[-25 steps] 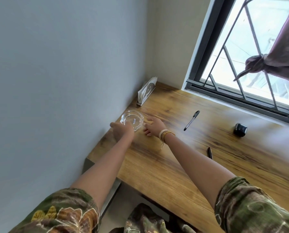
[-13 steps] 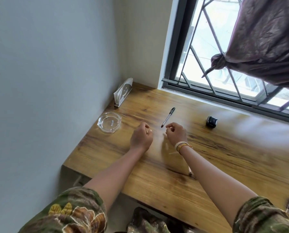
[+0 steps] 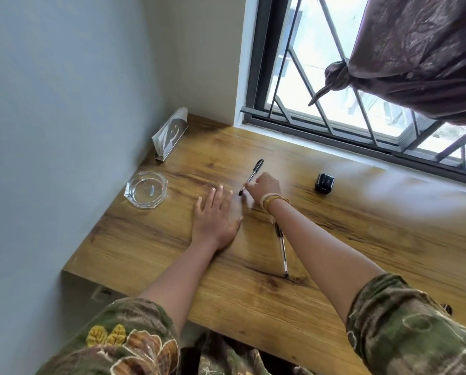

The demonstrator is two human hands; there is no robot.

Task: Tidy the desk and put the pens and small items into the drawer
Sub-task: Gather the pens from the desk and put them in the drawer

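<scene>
A black-capped pen (image 3: 252,175) lies slanted on the wooden desk (image 3: 362,228). My right hand (image 3: 264,186) pinches its lower end, fingers closed on the barrel. My left hand (image 3: 215,219) rests flat on the desk just left of it, fingers spread, holding nothing. A second clear pen (image 3: 282,249) lies on the desk under my right forearm. A small black box-like item (image 3: 324,182) sits near the window. No drawer is in view.
A clear glass dish (image 3: 146,189) stands at the desk's left edge by the wall. A napkin holder (image 3: 169,138) leans in the back corner. The barred window (image 3: 334,77) and a knotted curtain (image 3: 416,50) border the desk's far side.
My right hand has moved onto the black-capped pen and closed on its lower end. My left hand went from a fist to flat and open on the desk. The view shifted right.
</scene>
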